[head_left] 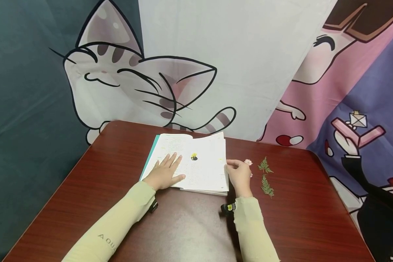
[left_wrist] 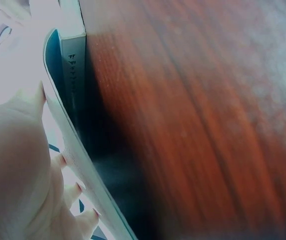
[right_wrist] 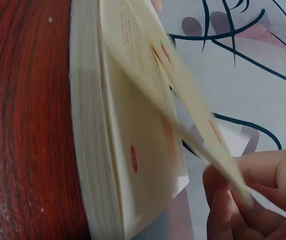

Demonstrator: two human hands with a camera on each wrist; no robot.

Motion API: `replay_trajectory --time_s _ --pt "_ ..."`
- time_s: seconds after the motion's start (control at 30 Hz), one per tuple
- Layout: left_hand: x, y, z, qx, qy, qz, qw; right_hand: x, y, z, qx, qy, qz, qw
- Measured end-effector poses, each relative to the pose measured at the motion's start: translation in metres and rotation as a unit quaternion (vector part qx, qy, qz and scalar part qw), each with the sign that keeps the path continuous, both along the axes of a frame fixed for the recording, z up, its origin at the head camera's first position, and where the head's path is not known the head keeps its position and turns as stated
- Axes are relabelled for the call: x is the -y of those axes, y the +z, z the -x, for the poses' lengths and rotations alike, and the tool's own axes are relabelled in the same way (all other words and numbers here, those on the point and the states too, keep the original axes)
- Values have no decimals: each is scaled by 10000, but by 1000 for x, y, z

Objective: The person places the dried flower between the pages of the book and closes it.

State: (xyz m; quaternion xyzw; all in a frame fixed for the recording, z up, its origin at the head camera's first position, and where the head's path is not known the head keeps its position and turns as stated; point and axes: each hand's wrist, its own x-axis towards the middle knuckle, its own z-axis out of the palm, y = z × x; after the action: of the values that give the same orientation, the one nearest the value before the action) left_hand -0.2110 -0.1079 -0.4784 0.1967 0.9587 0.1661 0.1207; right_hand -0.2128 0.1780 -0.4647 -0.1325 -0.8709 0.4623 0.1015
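Open book (head_left: pixel 196 165) lies flat on the table (head_left: pixel 190 225). Left hand (head_left: pixel 165 173), fingers spread, presses the left page. Right hand (head_left: pixel 239 174) has its grip pinching the outer edge of a few lifted pages (right_wrist: pixel 182 100). Judgement: the paper is thin, limp and easily creased; best taken at that free edge.

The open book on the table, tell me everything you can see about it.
The book is a thick paperback with white printed pages and a teal cover edge along its left side. It lies open and flat on the reddish-brown table, near the far edge. A small yellow and black picture shows on the page. The left hand presses flat on the left page. The right hand pinches a few right-hand pages, lifting them off the stack.
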Motion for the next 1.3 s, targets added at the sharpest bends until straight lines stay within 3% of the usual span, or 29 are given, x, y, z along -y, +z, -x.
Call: replay_trajectory --time_s 0.27,0.53,0.73,0.97,1.3 --pt "1 -5 1 -74 -12 -92 9999 0 2 1 -145 130 -250 9995" --pt "0 -1 1 -2 -10 -24 10000 4 7 6 -231 287 847 9957" --pt "-1 -1 1 2 16 -22 10000 10 12 10 -379 504 1810 9815" --pt "-1 -7 4 1 34 81 10000 18 17 15 -437 1053 2798 9533" --pt "-1 -7 4 -5 24 49 10000 35 18 25 -137 1788 2469 9523"
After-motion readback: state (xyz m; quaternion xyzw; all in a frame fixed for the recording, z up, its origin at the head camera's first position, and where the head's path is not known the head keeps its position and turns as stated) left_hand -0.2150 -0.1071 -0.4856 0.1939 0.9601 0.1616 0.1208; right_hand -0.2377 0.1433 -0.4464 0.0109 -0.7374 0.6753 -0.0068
